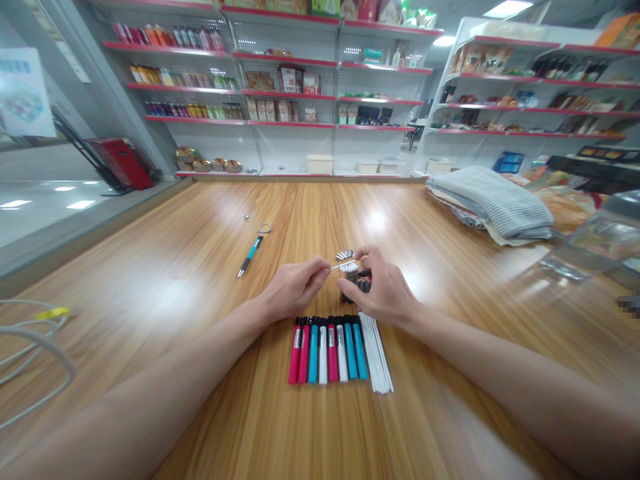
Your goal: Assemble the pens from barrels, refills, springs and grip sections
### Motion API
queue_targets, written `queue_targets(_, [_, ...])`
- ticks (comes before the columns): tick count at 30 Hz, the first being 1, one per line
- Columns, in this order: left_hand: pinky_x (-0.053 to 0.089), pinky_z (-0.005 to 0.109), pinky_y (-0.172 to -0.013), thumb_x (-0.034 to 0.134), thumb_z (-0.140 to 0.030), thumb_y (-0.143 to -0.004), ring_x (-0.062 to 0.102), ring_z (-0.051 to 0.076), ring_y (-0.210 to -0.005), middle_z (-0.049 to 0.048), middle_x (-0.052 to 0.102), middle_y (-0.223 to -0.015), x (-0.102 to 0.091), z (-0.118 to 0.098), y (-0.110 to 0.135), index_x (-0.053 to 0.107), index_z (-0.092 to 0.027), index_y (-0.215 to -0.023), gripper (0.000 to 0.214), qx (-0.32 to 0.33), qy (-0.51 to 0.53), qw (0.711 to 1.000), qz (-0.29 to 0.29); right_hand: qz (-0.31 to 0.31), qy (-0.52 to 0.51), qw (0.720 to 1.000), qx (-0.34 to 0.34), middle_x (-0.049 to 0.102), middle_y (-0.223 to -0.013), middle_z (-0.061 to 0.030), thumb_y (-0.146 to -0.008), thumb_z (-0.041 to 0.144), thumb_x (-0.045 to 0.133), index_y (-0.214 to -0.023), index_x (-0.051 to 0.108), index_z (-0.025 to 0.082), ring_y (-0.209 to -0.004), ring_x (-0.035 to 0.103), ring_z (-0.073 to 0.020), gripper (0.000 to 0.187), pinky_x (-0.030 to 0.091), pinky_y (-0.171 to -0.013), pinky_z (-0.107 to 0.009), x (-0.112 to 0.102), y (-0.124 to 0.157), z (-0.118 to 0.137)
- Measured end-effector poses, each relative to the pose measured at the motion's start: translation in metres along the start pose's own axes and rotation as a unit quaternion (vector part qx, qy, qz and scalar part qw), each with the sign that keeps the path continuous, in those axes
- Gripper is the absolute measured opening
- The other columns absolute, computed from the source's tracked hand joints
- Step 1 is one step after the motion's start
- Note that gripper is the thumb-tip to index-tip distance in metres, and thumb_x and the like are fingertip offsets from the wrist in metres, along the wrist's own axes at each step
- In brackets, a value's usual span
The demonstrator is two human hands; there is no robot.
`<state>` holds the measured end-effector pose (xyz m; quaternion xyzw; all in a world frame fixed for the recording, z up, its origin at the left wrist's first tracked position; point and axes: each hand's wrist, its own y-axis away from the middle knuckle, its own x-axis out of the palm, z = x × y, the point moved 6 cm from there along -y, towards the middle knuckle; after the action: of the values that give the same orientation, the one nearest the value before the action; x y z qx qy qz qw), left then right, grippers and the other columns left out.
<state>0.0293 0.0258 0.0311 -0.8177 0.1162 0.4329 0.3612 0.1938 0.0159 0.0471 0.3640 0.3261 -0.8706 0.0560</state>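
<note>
My left hand [293, 287] pinches one end of a thin white pen refill [345, 266] that runs toward my right hand [380, 290]. My right hand is closed around small black pen parts [361, 285] on the wooden table [200, 280]. Just behind the hands lies a little pile of silver tips or springs [345, 254]. Directly in front of the hands lies a row of several pen barrels [327, 348] in red, teal and white, with a bundle of white refills [377, 350] at its right side.
An assembled teal pen [250, 256], a small ring [265, 228] and a tiny metal bit [245, 216] lie back left. Grey cables [30, 353] curl at the left edge. Folded cloth [493, 203] and clear plastic [595, 247] are at right. Store shelves [290, 93] stand behind.
</note>
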Motion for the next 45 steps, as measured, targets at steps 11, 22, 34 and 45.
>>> queue_targets(11, [0.036,0.020,-0.059,0.035,-0.033,-0.095,0.053,0.010,-0.059,-0.0019,0.057,-0.068,0.002,0.003,0.000,0.053,-0.020,-0.095,0.023,0.011,-0.052,0.999,-0.001,-0.010,0.066,0.996,-0.062,0.053,-0.094,-0.0085,-0.093,0.023,0.037,-0.097,0.049,0.018,-0.087,0.052,-0.0203,0.014,0.044,-0.078,-0.034,-0.005,-0.003,0.007])
queue_targets(22, [0.035,0.021,-0.058,0.034,-0.034,-0.096,0.056,0.011,-0.059,-0.0015,0.060,-0.070,0.002,0.004,-0.001,0.053,-0.021,-0.095,0.023,0.001,-0.081,0.997,0.010,-0.027,0.072,0.991,-0.113,0.051,-0.096,-0.0108,-0.091,0.018,0.039,-0.116,0.055,0.016,-0.095,0.050,-0.0235,0.030,0.046,-0.086,-0.041,-0.008,0.000,0.014])
queue_targets(34, [0.036,0.022,-0.055,0.035,-0.039,-0.096,0.063,0.015,-0.065,0.0019,0.068,-0.077,0.008,-0.002,-0.003,0.052,-0.021,-0.102,0.026,0.025,-0.142,0.988,0.045,-0.065,0.003,0.985,-0.160,0.064,-0.096,-0.0068,-0.088,0.019,0.053,-0.104,0.055,0.019,-0.092,0.059,-0.0194,0.016,0.050,-0.083,-0.035,-0.001,0.003,0.012])
queue_targets(45, [0.041,0.024,-0.059,0.038,-0.041,-0.095,0.065,0.017,-0.068,0.0026,0.068,-0.079,0.007,-0.005,-0.003,0.048,-0.020,-0.101,0.024,0.036,-0.138,0.989,0.032,-0.045,0.011,0.988,-0.147,0.067,-0.089,-0.0048,-0.088,0.025,0.058,-0.097,0.060,0.019,-0.084,0.062,-0.0174,0.012,0.050,-0.078,-0.032,0.002,0.002,0.008])
